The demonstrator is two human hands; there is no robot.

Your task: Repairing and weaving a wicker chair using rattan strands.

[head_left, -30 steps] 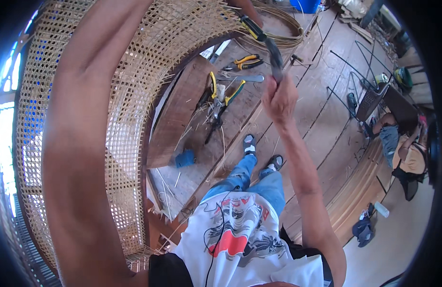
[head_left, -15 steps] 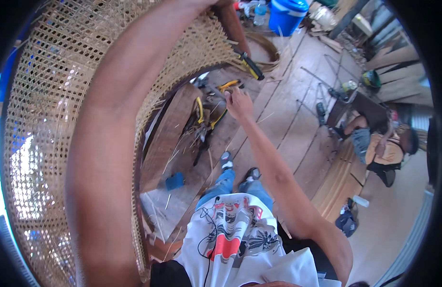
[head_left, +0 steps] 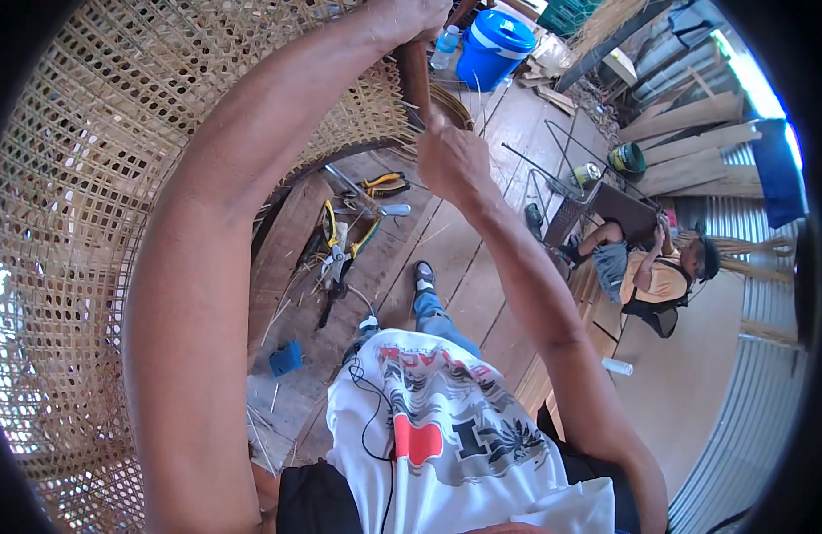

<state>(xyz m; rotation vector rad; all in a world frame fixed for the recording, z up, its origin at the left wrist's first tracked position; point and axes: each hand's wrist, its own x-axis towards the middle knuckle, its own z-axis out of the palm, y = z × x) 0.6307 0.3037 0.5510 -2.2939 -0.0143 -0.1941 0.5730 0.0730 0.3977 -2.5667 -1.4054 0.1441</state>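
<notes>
A large panel of woven cane (head_left: 81,178) on a dark curved frame fills the left side, partly behind my left arm. My left hand (head_left: 413,16) is closed at the top edge of the picture, against the upper end of a brown wooden post (head_left: 414,84). What its fingers hold is hidden. At the post's lower end, beside the panel's ragged edge, my right hand (head_left: 455,162) makes a fist. Whatever is in it cannot be made out. Below that lie yellow-and-black pliers (head_left: 384,185) and yellow-handled snips (head_left: 337,256).
A blue lidded bucket (head_left: 495,53) and a plastic bottle (head_left: 445,49) stand beyond my hands. Coiled cane strips (head_left: 455,107) lie behind the right hand. A blue block (head_left: 286,358) is on the floor at left. Another person (head_left: 655,276) sits at right among boards.
My right hand has moved up from beside the pliers to the post and closed. The yellow-and-black handle at the panel's edge no longer shows. The view has shifted.
</notes>
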